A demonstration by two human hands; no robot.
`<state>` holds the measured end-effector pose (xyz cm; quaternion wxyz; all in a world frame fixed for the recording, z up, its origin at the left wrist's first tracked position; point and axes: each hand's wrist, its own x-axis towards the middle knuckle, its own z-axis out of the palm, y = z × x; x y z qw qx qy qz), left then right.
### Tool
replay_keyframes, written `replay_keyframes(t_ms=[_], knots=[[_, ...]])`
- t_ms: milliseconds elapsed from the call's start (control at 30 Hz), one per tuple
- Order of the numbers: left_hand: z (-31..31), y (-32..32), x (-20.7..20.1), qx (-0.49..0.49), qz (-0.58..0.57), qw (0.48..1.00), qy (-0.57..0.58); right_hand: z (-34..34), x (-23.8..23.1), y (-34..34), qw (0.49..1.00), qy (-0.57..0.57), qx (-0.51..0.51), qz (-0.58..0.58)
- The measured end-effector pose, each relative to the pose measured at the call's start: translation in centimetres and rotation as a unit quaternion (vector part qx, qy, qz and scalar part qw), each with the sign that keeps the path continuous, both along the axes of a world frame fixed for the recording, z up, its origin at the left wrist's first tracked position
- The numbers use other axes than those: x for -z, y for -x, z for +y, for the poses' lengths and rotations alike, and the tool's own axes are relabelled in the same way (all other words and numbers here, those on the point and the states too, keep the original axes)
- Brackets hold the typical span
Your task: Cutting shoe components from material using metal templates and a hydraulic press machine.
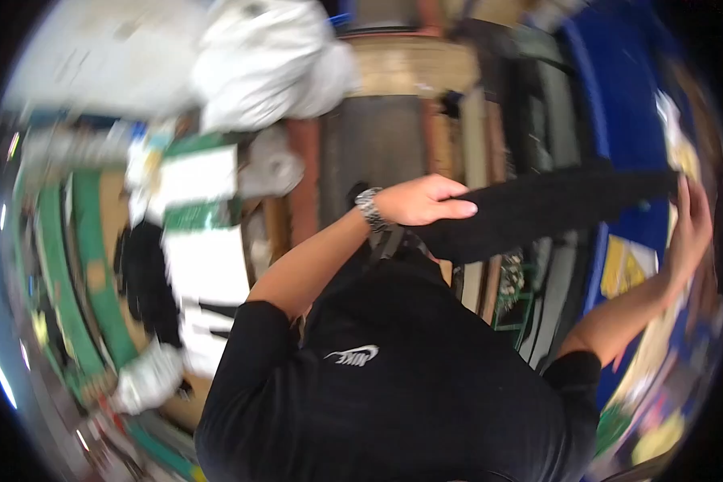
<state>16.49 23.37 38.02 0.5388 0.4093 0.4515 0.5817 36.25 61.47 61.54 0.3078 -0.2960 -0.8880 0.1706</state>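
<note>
A long piece of black fabric stretches sideways in front of me, between my two hands. My left hand, with a metal-banded watch at the wrist, grips the wider end, thumb on top. Out at the far right, my right hand holds the narrower end with its fingertips. The cloth hangs fairly straight and flat above the floor. Motion blurs its edges, so the kind of garment or part cannot be made out.
A large white sack sits at the far left of centre. White sheets and a black cloth pile lie on the left. A blue surface carrying a yellow paper runs along the right. Cardboard lies ahead.
</note>
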Motion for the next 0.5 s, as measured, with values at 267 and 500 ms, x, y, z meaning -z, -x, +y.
replay_keyframes(t_ms=[267,500], knots=[[-13.4,-7.7,1.1,-0.201,-0.054,0.978,0.029,-3.4,5.4,15.6,0.925,0.206,-0.318,0.024],[-24.4,-19.2,2.9,-0.5,-0.075,0.86,0.066,-18.8,2.9,26.0,0.841,0.207,-0.498,-0.032]])
